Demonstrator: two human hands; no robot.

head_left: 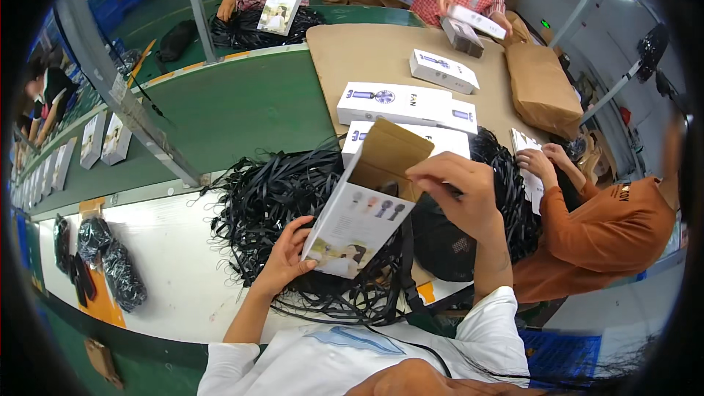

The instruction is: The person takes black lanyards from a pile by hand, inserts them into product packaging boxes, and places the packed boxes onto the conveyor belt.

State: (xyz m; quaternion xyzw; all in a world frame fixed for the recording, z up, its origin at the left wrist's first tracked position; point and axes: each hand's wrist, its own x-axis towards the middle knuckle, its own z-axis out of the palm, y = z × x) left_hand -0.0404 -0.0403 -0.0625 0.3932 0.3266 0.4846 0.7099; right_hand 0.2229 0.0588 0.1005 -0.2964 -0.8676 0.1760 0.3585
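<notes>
A white printed carton [359,231] stands tilted in front of me, its top open and the brown inside of its lid flap [396,145] showing. My left hand [287,255] grips the carton's lower left side, thumb across the printed front. At the open top, my right hand [463,192] has its fingers curled and pinching near the carton's right-hand flap. Something dark shows inside the opening, too shaded to name. Around and beneath the carton spreads a tangled heap of black straps [268,209]. A black cap-like item [446,246] lies below my right hand.
White fan boxes [396,103] lie on the brown cardboard sheet [330,51] ahead. A co-worker in orange [598,238] handles a box at right; two people across the table handle others. A metal post [139,106] rises at left. Plastic-wrapped black bundles [121,271] lie left.
</notes>
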